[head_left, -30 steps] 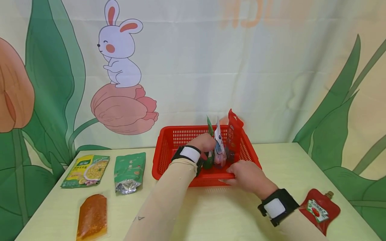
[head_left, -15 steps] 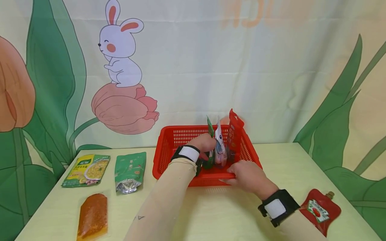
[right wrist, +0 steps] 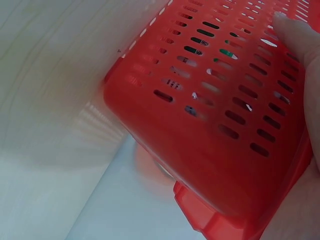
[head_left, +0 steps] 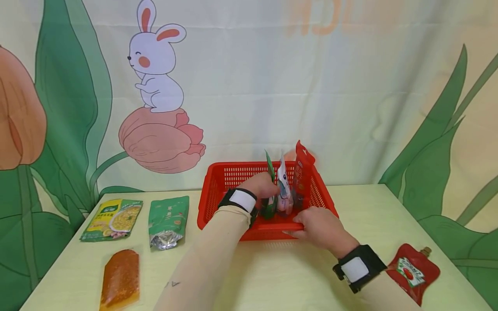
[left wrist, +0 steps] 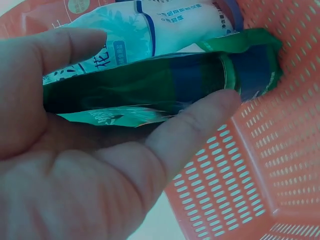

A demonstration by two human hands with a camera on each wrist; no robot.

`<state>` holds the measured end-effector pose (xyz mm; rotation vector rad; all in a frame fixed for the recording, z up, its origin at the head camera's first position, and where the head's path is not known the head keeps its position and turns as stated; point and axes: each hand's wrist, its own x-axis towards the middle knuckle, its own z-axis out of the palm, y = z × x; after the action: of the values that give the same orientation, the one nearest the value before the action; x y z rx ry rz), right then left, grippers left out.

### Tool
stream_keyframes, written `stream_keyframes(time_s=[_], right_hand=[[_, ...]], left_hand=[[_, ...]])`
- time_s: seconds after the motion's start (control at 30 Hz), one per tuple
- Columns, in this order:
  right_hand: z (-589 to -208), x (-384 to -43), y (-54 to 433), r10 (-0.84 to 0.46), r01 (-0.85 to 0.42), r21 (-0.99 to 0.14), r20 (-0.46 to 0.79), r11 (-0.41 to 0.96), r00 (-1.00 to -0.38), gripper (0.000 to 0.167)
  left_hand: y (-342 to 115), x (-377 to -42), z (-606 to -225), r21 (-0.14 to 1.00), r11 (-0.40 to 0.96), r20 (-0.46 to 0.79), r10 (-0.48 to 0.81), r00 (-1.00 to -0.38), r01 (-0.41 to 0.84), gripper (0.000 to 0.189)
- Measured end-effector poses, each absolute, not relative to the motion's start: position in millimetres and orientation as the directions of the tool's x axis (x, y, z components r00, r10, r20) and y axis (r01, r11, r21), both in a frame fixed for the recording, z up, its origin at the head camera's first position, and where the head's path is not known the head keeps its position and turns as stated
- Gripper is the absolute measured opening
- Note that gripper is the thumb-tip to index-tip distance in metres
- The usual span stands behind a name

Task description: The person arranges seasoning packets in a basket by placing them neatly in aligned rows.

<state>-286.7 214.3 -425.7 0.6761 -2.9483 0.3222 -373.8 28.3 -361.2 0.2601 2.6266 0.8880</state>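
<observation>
Left hand (head_left: 263,185) grasping green packet (left wrist: 135,82) inside red basket (head_left: 260,234); right hand (head_left: 320,230) clasping basket's near rim at 5 o'clock.
Green packet stands on edge near basket centre, pinched between left thumb and fingers; white packet (head_left: 285,192) just beside it at 3 o'clock, red packet (head_left: 303,175) beyond in the same direction. Outside, on table (head_left: 362,207): foil-ended pouch (head_left: 169,220) between 8 and 9 o'clock from basket, red spouted pouch (head_left: 413,271) at 4.

The slotted basket (head_left: 264,234) is red; the packet (left wrist: 135,82) nearest its left edge is green and blue.
</observation>
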Motion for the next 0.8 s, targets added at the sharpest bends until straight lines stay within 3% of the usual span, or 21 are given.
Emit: stream_keyframes(time_s=[0.2,0.47,0.8], right_hand=[[-425.7,-286.9,215.6,-0.42,-0.444,-0.174,0.159,0.879,-0.894,0.023],[-426.7,-286.7,216.0,-0.401,-0.423,-0.185,0.147,0.887,-0.904,0.024],[-428.6,-286.8,215.5,-0.419,-0.443,-0.154,0.169,0.883,-0.892,0.029]], left_hand=[[24.7,-366.4,-358.2,0.572,0.799,-0.213,0.363,-0.907,0.185,0.022],[16.7,-344.9,-361.9,0.556,0.795,-0.161,0.389,-0.907,0.242,0.022],[-10.9,-314.7,-388.5,0.504,0.811,0.031,0.327,-0.944,0.297,0.052]])
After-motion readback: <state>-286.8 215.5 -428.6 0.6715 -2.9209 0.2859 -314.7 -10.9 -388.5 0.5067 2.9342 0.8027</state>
